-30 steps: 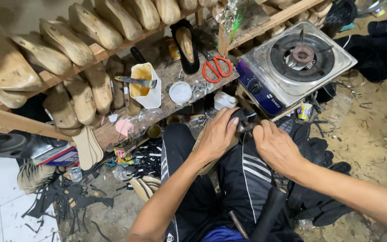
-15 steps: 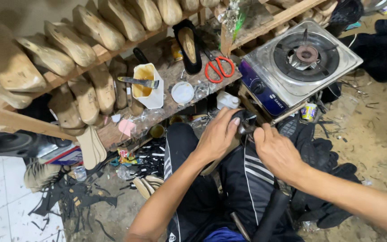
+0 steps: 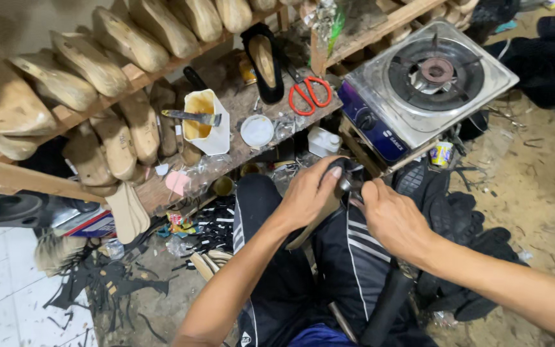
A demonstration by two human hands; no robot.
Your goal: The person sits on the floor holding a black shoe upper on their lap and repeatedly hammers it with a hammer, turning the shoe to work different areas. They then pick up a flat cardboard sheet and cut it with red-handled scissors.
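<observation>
- The left hand [image 3: 308,193] is curling shut over a dark shoe piece [image 3: 348,168] held above the person's lap, its fingers wrapping the top edge.
- The right hand [image 3: 393,217] is pinching closed on a small metal tool [image 3: 349,187] pressed against that same piece; the two hands are almost touching.
- A tan strip, possibly a sole [image 3: 313,226], is sticking out below the left hand over the black striped trousers [image 3: 354,257].
- Just ahead of the hands, a single-burner gas stove [image 3: 428,80] of shiny steel with a blue front is sitting on a wooden frame.
- Beside it, the rough wooden bench [image 3: 239,144] is carrying red-handled scissors [image 3: 308,94], a round white lid [image 3: 257,131], a white cut-open jug [image 3: 208,121] of yellow glue with a knife lying across it, and a black shoe [image 3: 264,61] on its form.
- Farther left, a shelf [image 3: 72,115] is holding rows of pale wooden shoe forms [image 3: 91,64], smooth and rounded.
- Black scraps [image 3: 104,283] are littering the floor, well apart from the hands.
</observation>
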